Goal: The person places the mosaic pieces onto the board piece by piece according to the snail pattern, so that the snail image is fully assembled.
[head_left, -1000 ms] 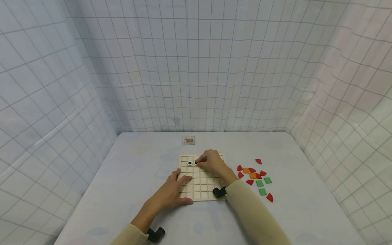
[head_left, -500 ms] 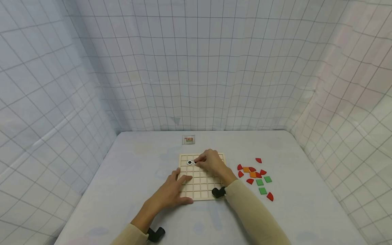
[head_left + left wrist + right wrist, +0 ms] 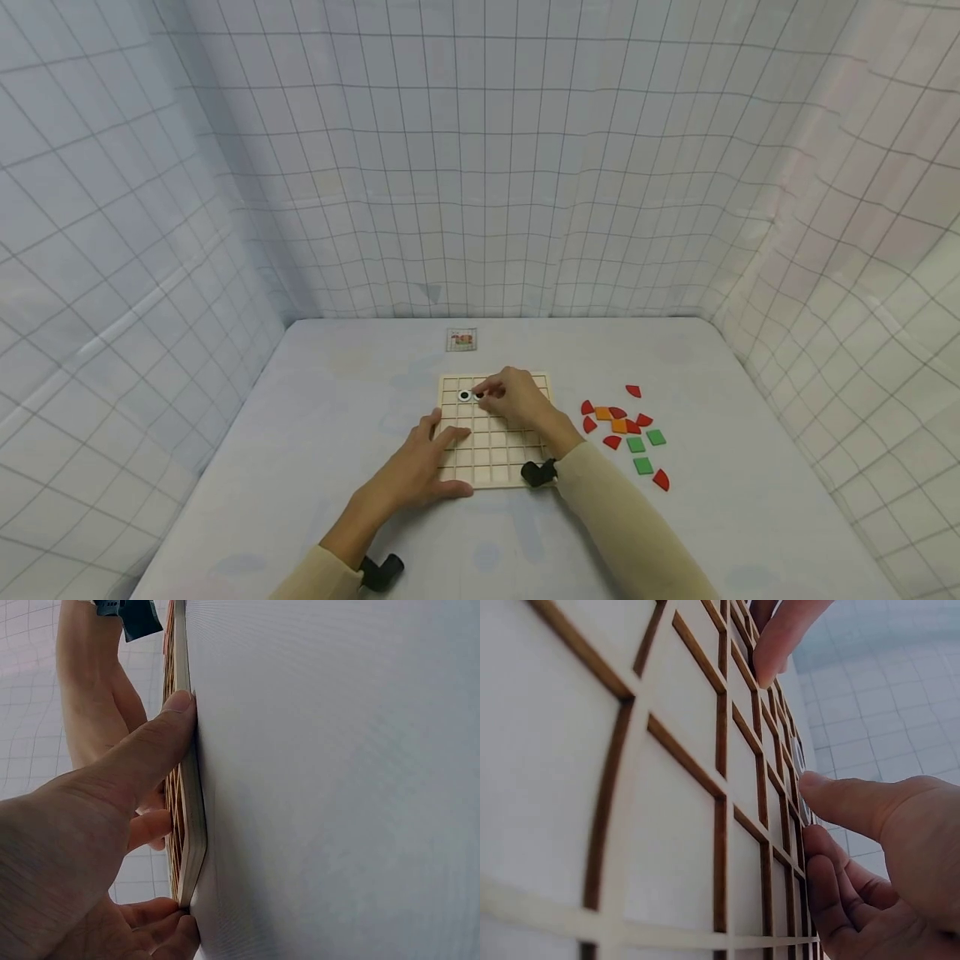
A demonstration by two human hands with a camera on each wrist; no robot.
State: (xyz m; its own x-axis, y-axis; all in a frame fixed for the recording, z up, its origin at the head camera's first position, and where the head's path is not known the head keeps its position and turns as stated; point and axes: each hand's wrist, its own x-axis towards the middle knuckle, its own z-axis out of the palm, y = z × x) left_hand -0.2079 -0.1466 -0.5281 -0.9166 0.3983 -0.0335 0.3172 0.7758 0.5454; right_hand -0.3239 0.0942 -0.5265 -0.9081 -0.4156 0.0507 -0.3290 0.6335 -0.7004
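A pale wooden grid board lies on the table, its cells bounded by raised strips. Two white round tiles with black centres sit side by side in its far left part: the left tile shows whole, the right tile partly hidden by fingers. My right hand has thumb and curled fingers at that right tile; in the right wrist view the thumb touches its white edge. My left hand spreads over the board's near left corner, thumb along the near edge, one fingertip over the grid.
Right of the board lie loose red quarter-round pieces, orange squares and green squares. A small picture card lies behind the board. Gridded white curtains enclose the table.
My right fingertips have shifted slightly at the right tile, baring more of its black centre. The left hand keeps its place on the board. The head view has tilted slightly.
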